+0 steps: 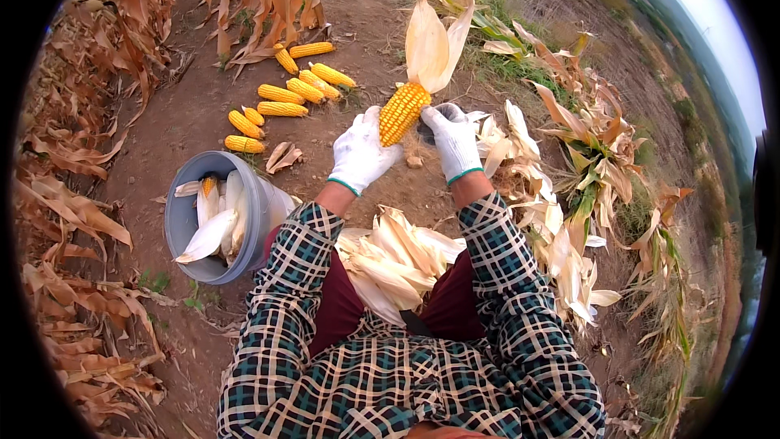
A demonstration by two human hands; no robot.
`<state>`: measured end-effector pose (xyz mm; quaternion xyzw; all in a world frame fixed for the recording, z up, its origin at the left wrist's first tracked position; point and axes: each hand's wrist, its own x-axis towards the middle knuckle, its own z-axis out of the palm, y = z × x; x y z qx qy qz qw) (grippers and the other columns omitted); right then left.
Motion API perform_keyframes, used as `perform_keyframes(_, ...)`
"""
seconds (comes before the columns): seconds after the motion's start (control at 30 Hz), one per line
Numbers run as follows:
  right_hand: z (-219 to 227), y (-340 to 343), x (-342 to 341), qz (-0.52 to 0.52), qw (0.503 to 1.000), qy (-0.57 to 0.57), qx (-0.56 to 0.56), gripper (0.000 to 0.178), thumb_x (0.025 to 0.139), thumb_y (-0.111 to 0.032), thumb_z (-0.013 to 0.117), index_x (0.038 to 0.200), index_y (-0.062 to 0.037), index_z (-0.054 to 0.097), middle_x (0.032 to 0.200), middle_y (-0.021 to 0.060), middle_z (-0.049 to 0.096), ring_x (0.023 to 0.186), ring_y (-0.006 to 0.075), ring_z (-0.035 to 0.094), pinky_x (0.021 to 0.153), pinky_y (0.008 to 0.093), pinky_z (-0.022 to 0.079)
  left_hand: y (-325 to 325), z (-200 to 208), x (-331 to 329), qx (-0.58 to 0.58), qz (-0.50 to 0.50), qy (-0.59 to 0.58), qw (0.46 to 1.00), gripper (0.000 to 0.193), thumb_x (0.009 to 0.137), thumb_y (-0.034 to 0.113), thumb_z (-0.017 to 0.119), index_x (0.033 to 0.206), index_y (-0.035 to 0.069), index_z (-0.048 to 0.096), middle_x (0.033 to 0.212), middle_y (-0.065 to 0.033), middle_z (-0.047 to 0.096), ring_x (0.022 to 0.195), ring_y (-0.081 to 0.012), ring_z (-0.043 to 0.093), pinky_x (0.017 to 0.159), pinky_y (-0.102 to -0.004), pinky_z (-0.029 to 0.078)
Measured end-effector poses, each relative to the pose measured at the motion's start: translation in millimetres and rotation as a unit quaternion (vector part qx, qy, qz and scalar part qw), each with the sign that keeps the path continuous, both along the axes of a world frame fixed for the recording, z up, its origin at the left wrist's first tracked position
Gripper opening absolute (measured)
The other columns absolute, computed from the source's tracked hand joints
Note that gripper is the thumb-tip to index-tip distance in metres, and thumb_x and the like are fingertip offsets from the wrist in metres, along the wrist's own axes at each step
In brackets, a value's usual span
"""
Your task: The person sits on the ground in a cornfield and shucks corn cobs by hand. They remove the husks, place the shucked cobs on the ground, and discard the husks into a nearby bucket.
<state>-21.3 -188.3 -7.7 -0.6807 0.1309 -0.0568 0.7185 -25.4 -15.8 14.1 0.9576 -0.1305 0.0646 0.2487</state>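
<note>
A yellow ear of corn (402, 116) is held out in front of me, its kernels bare and its tip pointing down and a little left. Pale husk leaves (437, 45) are peeled back and stand up from its far end. My left hand (363, 146), in a white knit glove, grips the ear's lower left side. On the other side my right hand (453, 136), also gloved, is closed at the ear's right edge; its fingertips are partly hidden. Brown silk (413, 149) hangs below the ear, between the hands.
Several husked ears (282, 108) lie on the soil at far left. A grey bucket (268, 215) on its left holds unhusked ears. Loose husks (398, 264) pile between my legs, with more husks (561, 236) at right. Dry corn stalks (89, 195) line the left.
</note>
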Motion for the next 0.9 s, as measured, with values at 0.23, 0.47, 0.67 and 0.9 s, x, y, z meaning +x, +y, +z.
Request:
perform_keyframes(0.23, 7, 4, 14, -0.063, 0.981, -0.182, 0.002, 0.047, 0.079, -0.024, 0.069, 0.112, 0.0048, 0.053, 0.095, 0.0132, 0.062, 0.085, 0.0236, 0.062, 0.075, 0.0329, 0.049, 2, -3, -15, 0.09, -0.069, -0.119, 0.986, 0.072, 0.063, 0.024, 0.073, 0.124, 0.005, 0.041, 0.099, -0.0148, 0.055, 0.086, -0.031, 0.06, 0.071, -0.0405, 0.05)
perform_keyframes(0.47, 8, -23, 24, -0.135, 0.921, -0.094, 0.352, 0.021, 0.089, -0.017, 0.059, 0.104, -0.0017, 0.055, 0.087, 0.006, 0.06, 0.075, 0.0188, 0.06, 0.065, 0.0328, 0.05, 1, -2, -21, 0.11, -0.118, 0.004, 0.987, 0.081, 0.061, 0.029, 0.073, 0.129, 0.004, 0.038, 0.098, -0.017, 0.058, 0.091, -0.0307, 0.06, 0.075, -0.0401, 0.05)
perform_keyframes(0.67, 7, -33, 21, -0.129, 0.912, -0.086, 0.38, 0.029, 0.09, -0.019, 0.058, 0.111, -0.0001, 0.052, 0.094, 0.008, 0.06, 0.08, 0.0198, 0.06, 0.07, 0.0327, 0.051, 9, -12, -11, -0.032, -0.153, 0.172, 0.973, 0.071, 0.059, 0.036, 0.071, 0.119, 0.003, 0.05, 0.103, -0.0179, 0.06, 0.099, -0.0311, 0.059, 0.087, -0.0364, 0.046)
perform_keyframes(0.9, 26, -54, 21, -0.074, 0.894, -0.175, 0.406, 0.031, 0.094, -0.027, 0.051, 0.115, -0.0037, 0.05, 0.098, 0.0093, 0.06, 0.088, 0.024, 0.06, 0.079, 0.0391, 0.051, 13, -19, -18, -0.091, -0.152, 0.008, 0.984, 0.067, 0.064, 0.032, 0.072, 0.12, 0.004, 0.048, 0.102, -0.0174, 0.062, 0.096, -0.0303, 0.062, 0.082, -0.0368, 0.05)
